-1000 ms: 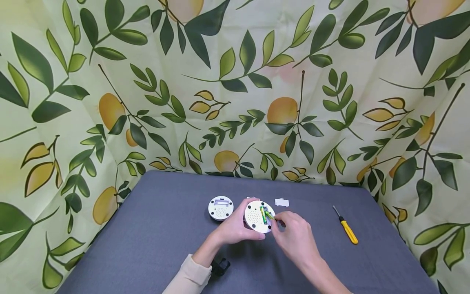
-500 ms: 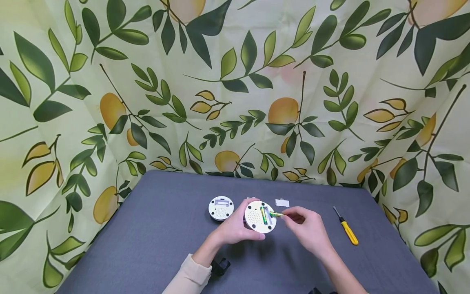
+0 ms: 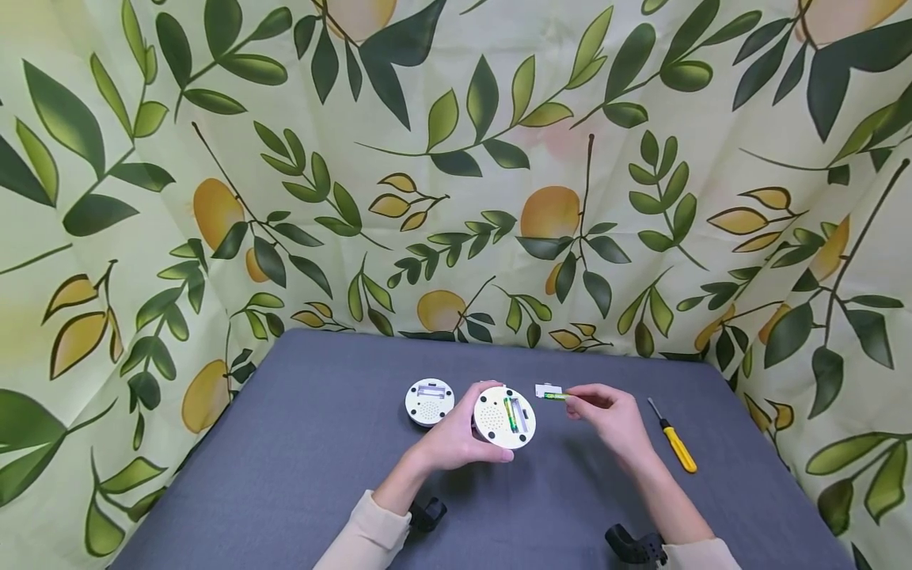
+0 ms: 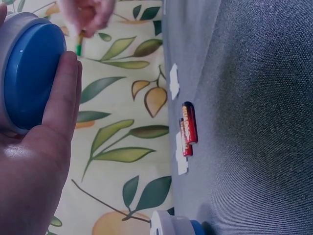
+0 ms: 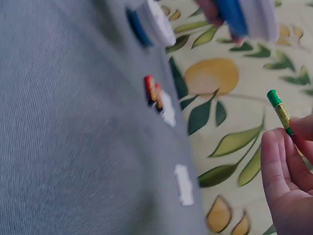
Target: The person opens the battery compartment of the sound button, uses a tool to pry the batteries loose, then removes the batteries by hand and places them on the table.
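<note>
My left hand (image 3: 459,434) grips a round white device (image 3: 492,419) by its edge, its underside facing up. One green battery (image 3: 510,414) lies in its battery compartment; the slot beside it is bare. Seen from the left wrist, the device's other face is a blue dome (image 4: 36,73). Off to the right, my right hand (image 3: 606,416) pinches a second green battery (image 5: 280,108) by one end between thumb and fingers. In the head view this battery overlaps a white battery cover (image 3: 547,389) on the table.
A similar white device (image 3: 430,402) stands left of my left hand, its compartment uncovered. Two red-and-black batteries (image 4: 189,122) lie by another white cover (image 4: 181,164). A yellow-handled screwdriver (image 3: 677,447) is at the right. Patterned cloth (image 3: 456,198) rises behind the table.
My right hand has drawn the second green battery out of the compartment and carried it right and slightly back. The left hand and its device stay almost in place.
</note>
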Demonstrator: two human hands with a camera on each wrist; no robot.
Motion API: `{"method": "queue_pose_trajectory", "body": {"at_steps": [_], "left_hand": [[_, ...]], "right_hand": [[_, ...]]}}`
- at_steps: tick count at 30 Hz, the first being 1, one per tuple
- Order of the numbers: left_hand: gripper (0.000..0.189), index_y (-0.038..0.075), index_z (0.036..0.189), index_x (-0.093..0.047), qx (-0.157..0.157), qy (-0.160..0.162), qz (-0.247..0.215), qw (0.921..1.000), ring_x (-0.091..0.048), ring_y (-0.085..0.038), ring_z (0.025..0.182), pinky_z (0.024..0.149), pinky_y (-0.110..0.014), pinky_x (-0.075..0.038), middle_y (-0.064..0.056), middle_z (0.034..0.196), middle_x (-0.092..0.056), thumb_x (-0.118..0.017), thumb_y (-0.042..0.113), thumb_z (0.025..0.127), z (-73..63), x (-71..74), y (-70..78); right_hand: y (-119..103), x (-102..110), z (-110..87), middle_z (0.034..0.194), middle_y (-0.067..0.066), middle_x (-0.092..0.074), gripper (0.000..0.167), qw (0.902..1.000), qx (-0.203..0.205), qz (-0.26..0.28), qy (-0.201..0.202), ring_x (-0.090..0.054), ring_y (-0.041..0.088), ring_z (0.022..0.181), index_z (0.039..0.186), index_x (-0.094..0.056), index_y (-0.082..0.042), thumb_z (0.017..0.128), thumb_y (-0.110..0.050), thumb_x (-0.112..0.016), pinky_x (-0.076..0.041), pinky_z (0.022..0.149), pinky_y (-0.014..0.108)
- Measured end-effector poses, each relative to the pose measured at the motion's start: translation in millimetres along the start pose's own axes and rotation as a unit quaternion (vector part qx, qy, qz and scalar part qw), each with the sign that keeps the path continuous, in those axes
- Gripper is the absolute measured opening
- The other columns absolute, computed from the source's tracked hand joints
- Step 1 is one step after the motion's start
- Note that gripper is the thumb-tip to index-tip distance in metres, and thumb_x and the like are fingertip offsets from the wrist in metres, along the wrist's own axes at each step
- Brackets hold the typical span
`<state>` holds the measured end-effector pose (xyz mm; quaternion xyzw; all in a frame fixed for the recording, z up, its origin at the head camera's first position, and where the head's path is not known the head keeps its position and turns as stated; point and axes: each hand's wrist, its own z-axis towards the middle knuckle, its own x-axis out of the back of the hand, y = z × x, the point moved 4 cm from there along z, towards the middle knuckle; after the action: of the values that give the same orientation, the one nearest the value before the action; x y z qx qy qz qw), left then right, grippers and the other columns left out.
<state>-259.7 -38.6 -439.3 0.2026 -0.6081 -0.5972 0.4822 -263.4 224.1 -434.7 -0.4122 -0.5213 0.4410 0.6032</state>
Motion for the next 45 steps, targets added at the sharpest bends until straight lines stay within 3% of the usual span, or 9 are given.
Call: {"method": "queue_pose_trajectory", "body": {"at_steps": [6, 18, 33, 45], "left_hand": [[0.096, 0.024, 0.15, -0.037, -0.004, 0.0, 0.002, 1.0, -0.052, -0.013, 0.117, 0.106, -0.035, -0.036, 0.007, 0.136, -0.051, -0.091, 0.028, 0.071, 1.2, 0.2, 0.0], [0.096, 0.024, 0.15, -0.037, -0.006, -0.002, 0.001, 1.0, -0.051, -0.013, 0.118, 0.107, -0.035, -0.035, 0.008, 0.138, -0.05, -0.092, 0.028, 0.071, 1.3, 0.1, -2.0], [0.098, 0.019, 0.152, -0.037, -0.008, -0.003, 0.011, 0.9999, -0.047, -0.015, 0.127, 0.111, -0.042, -0.032, 0.004, 0.149, -0.043, -0.091, 0.03, 0.07, 1.2, -0.9, -2.6], [0.097, 0.023, 0.151, -0.037, -0.007, -0.002, 0.008, 0.9999, -0.048, -0.015, 0.125, 0.11, -0.041, -0.033, 0.006, 0.146, -0.045, -0.091, 0.029, 0.071, 0.2, -0.3, -2.7]], "right_hand": [[28, 0, 20.0, 0.102, 0.022, -0.071, 0.031, 0.9991, -0.041, 0.008, 0.005, -0.072, 0.021, 0.082, 0.116, -0.069, 0.01, 0.093, -0.01, -0.075, -0.059, 0.081, 0.039], [65, -7, 42.6, 0.094, 0.02, -0.071, 0.029, 0.9964, -0.069, 0.047, 0.016, -0.07, 0.019, 0.073, 0.114, -0.064, 0.019, 0.091, 0.003, -0.072, -0.059, 0.071, 0.03], [80, -13, 53.9, 0.076, 0.008, -0.069, 0.014, 0.9924, -0.068, -0.101, 0.017, -0.062, 0.015, 0.062, 0.099, -0.072, 0.01, 0.091, -0.001, -0.071, -0.054, 0.056, 0.028], [73, -14, 53.6, 0.085, 0.01, -0.071, 0.011, 0.9726, -0.007, -0.232, 0.005, -0.057, 0.012, 0.057, 0.093, -0.076, 0.002, 0.09, -0.008, -0.074, -0.047, 0.053, 0.029]]}}
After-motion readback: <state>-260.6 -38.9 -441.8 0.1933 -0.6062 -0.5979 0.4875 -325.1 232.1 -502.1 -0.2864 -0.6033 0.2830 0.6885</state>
